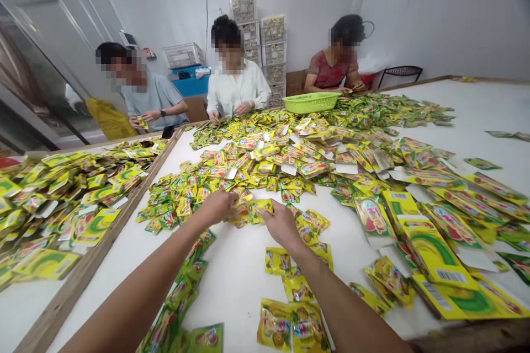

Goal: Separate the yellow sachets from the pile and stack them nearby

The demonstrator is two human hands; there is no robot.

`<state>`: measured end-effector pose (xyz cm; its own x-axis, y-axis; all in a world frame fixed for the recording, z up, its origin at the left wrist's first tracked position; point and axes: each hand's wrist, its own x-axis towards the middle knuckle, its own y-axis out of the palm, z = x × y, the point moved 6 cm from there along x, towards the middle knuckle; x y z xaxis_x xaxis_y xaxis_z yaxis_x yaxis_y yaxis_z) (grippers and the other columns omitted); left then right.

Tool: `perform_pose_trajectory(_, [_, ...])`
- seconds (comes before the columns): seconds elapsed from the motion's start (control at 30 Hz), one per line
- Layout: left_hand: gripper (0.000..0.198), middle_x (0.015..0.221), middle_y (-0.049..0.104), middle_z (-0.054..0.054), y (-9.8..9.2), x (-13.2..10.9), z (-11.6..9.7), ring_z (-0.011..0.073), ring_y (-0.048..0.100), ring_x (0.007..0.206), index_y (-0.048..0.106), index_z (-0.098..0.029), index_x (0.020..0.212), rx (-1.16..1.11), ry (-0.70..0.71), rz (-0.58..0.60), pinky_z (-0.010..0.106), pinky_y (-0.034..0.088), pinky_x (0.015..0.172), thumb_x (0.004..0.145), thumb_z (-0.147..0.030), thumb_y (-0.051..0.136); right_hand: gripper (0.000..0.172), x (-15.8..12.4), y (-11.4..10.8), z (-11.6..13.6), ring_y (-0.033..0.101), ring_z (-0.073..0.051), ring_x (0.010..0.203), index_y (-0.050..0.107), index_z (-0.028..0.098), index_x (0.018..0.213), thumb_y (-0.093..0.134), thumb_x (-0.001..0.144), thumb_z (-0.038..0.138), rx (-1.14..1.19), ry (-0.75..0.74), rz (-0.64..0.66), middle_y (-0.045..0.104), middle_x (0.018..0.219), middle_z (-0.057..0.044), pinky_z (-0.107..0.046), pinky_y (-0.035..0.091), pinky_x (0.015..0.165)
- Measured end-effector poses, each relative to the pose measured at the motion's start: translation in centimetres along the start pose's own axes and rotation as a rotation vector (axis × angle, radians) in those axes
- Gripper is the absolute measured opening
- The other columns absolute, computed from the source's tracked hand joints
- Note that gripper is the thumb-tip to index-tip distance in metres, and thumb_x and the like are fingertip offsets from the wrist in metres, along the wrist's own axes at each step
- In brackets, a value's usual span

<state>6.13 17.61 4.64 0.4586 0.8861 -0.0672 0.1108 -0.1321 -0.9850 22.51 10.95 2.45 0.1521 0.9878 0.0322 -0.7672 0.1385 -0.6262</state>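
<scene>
My right hand (283,224) pinches a small yellow sachet (262,210) between thumb and fingers, just above the white tabletop. Close by on its left, my left hand (218,207) reaches to the near edge of a large heap of sachets (238,168); its fingertips are blurred, and I cannot make out whether they grip anything. Below my right wrist lie loose yellow sachets with a pineapple picture (275,326). Green sachets (182,292) run in a strip under my left forearm. To the right are flat yellow-green cartons (433,251), some with open flaps.
A wooden strip (103,231) divides the table, with more cartons (97,185) piled left of it. Three people sit across the table, handling small items. A green plastic basket (310,102) stands at the heap's far side. White crates (274,52) are stacked against the wall.
</scene>
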Motion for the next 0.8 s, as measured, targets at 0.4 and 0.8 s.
perform_pose_trajectory(0.4, [0.035,0.065,0.057,-0.001,5.0,-8.9,0.6,0.0121,0.051,0.058,0.058,-0.017,0.074,-1.232,-0.300,-0.291,0.022,0.040,0.056,0.065,-0.049,0.068,0.024,0.2,1.1,-0.3,0.046,-0.013,0.059,0.053,0.018,0.067,0.058,0.069,0.042,0.395,-0.093,0.237,0.053,0.061,0.003,-0.024,0.034,0.055])
perform_pose_trajectory(0.8, [0.028,0.075,0.067,0.001,6.1,-8.5,-0.7,0.0118,0.057,0.061,0.065,-0.018,0.085,-1.387,-0.248,-0.134,0.021,0.042,0.057,0.064,-0.036,0.074,0.023,-0.3,1.3,0.7,0.035,-0.010,0.056,0.047,0.019,0.059,0.059,0.068,0.037,0.198,-0.187,0.174,0.039,0.057,0.006,-0.023,0.026,0.054])
